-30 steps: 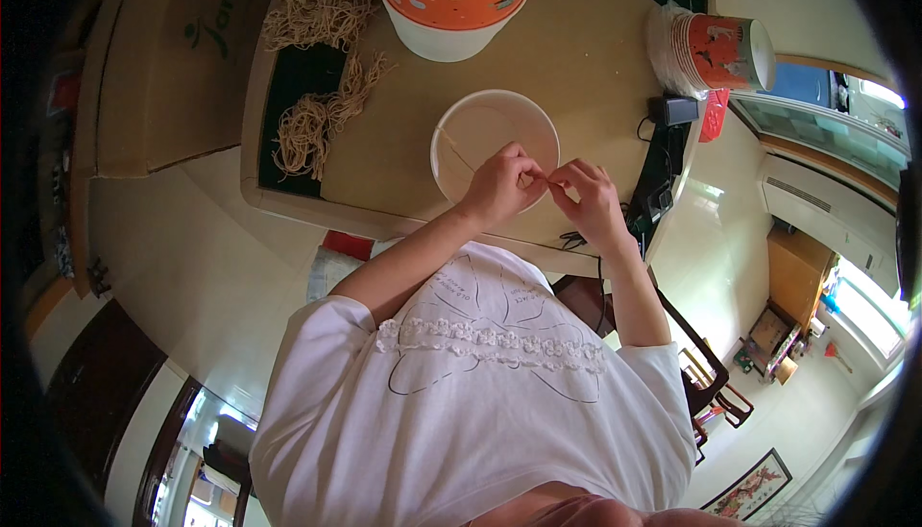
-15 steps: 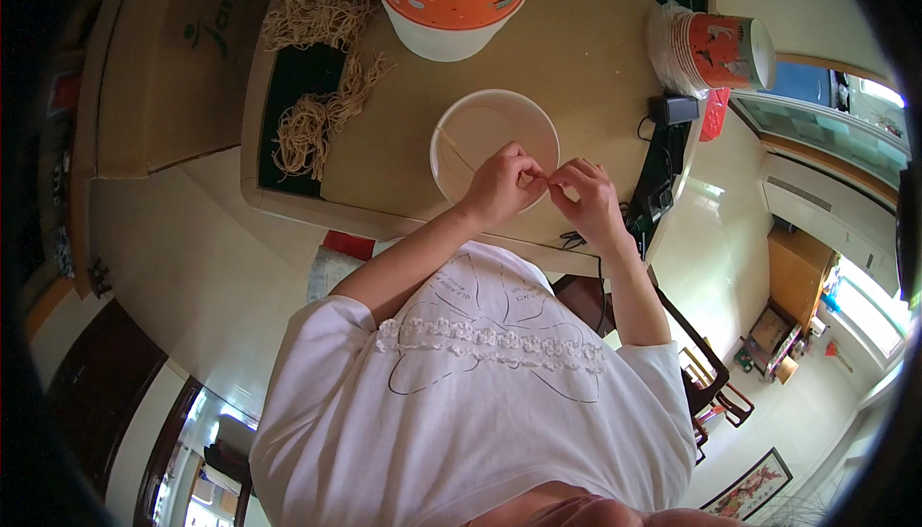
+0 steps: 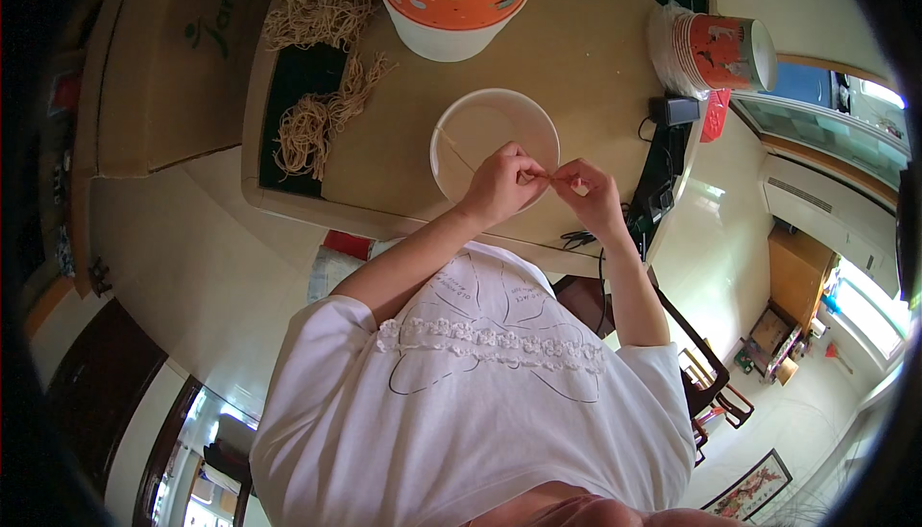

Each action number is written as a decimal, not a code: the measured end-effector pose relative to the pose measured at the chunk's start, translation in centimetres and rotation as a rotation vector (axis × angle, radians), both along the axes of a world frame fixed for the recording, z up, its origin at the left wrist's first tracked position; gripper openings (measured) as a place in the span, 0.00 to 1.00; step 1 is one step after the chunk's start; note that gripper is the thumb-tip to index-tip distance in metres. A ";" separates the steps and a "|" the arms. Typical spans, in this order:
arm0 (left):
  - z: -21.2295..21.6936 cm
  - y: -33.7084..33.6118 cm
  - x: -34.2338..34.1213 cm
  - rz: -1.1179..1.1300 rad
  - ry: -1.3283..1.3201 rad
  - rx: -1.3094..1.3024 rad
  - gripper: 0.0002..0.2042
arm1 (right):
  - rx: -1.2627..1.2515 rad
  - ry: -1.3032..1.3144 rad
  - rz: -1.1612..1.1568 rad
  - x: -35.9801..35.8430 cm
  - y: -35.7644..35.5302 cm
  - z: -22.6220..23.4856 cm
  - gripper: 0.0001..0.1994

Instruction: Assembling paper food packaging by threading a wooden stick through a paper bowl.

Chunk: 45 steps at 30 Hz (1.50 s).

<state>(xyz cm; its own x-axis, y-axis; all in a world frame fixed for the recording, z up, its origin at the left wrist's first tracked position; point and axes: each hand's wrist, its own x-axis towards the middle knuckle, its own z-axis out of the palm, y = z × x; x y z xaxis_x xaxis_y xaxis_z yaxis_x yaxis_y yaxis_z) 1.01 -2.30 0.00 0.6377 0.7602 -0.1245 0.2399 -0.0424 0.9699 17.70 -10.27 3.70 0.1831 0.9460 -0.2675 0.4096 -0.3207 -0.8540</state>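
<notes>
Left hand [image 3: 501,186] and right hand [image 3: 588,196] pinch fingertip to fingertip, apparently gripping a tan strand [image 3: 455,149] seen in the white tub [image 3: 509,116] left of the grip, a fine-fingered step whose next move calls for steady control.

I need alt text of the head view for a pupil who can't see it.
A person's left hand and right hand pinch something too small to identify over a white tub on a table. Tangled string lies left, stacked cups right.
</notes>
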 end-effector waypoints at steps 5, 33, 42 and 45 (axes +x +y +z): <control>0.0 0.0 -0.1 0.017 -0.006 -0.024 0.06 | 0.005 -0.076 0.018 -0.7 0.6 1.3 0.05; -0.4 1.3 -0.5 -0.124 0.383 0.146 0.03 | 0.073 -0.224 0.106 -2.2 0.7 1.9 0.09; 0.0 1.4 -0.9 -0.043 0.336 0.038 0.07 | 0.012 -0.126 -0.140 -4.1 -0.6 0.0 0.16; 1.4 2.0 -1.1 -0.116 0.307 0.100 0.08 | -0.013 -0.042 -0.241 -4.8 -0.8 -1.2 0.17</control>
<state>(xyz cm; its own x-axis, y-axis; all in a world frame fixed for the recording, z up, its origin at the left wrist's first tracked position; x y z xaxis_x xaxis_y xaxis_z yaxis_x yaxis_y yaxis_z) -0.07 -0.31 1.36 0.6646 0.7033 -0.2525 0.5082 -0.1777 0.8427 12.95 -11.06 2.54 0.4144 0.8702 -0.2666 0.3549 -0.4242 -0.8331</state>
